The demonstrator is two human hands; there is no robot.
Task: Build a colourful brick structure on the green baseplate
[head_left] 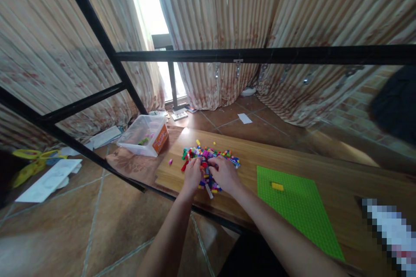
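Observation:
A heap of small mixed-colour toy building bricks [205,154] lies on the wooden bench top. My left hand [193,174] is at the heap's left side, its fingers drawn together; whatever they may hold is too small to make out. Across from it, my right hand [224,172] reaches into the heap with bent fingers, thumb and forefinger apart, and no brick shows in its grip. A green studded baseplate [292,201] lies to the right of my right arm. One yellow brick [277,186] sits on it near its far left part.
A clear plastic box [138,150] with a few bricks inside stands left of the heap. One pink brick [170,162] lies apart on the bench top [247,145]. Black metal bars [201,56] cross behind the bench. A pixelated patch covers the lower right.

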